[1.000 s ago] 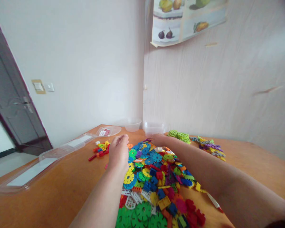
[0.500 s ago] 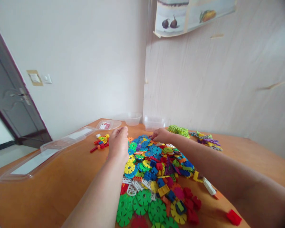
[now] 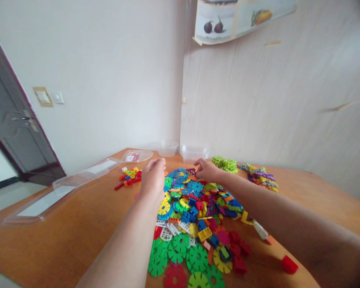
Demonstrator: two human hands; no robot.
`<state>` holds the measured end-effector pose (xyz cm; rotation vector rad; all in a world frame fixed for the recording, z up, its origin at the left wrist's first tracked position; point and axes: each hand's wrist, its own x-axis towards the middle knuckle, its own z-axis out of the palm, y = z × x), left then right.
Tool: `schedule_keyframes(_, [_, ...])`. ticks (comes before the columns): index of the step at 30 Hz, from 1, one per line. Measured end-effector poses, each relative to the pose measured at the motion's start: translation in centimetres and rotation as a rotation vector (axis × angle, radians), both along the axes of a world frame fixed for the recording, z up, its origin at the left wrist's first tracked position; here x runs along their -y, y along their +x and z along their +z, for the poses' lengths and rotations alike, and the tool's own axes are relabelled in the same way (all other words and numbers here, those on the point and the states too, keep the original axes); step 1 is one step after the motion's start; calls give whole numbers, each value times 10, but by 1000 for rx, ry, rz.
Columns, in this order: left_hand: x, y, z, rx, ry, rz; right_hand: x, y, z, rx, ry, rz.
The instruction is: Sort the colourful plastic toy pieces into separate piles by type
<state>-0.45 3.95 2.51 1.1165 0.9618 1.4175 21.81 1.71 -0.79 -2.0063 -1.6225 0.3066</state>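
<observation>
My left hand (image 3: 153,178) is over the left side of a big mixed pile of plastic toy pieces, fingers curled closed. Anything inside it is hidden. At the far right of the pile is my right hand (image 3: 207,171), index finger stretched out and fingers apart, with nothing visible in it. Purple pieces (image 3: 191,172) lie just left of its fingers. Between the hands are blue notched discs (image 3: 180,178). Nearer me lie green notched discs (image 3: 197,258), white lattice pieces (image 3: 166,234) and blue building blocks (image 3: 188,217).
Small red and yellow blocks (image 3: 129,181) form a group on the left. Clear lids (image 3: 48,204) lie along the left edge. A clear bowl (image 3: 168,149) and a clear box (image 3: 195,153) stand at the back. Lime-green pieces (image 3: 224,164) and purple-grey pieces (image 3: 262,179) are stacked at right.
My right hand's fingers have come apart from a pinch near the purple pieces. My left hand has shifted slightly right, still closed. The view has moved a little.
</observation>
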Motion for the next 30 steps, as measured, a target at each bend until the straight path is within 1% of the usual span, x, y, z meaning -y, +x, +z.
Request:
schedule_keyframes(5, [5,4,-3,-83,12,-110,10,-4,0,-29,11,74])
schedule_keyframes(9, [12,8,-7,-190,47,-207,26,-8,9,-34,66,69])
schedule_keyframes(14, [21,10,-8,-353,114,-279,57,-18,22,-135,198,39])
schedule_keyframes(17, [29,11,-5,-417,144,-360,78,-28,24,-170,300,73])
schedule_keyframes(20, [35,13,-4,-424,126,-503,98,-38,24,-33,455,155])
schedule_keyframes(23, [38,16,-6,-330,76,-677,114,-46,24,134,567,211])
schedule_keyframes(25, [38,17,-9,-277,46,-734,122,-46,25,182,577,214])
schedule_keyframes(27, [38,18,-11,-267,32,-744,129,-43,27,197,552,206])
schedule_keyframes(30, [39,19,-13,-260,40,-757,136,-36,31,176,450,245])
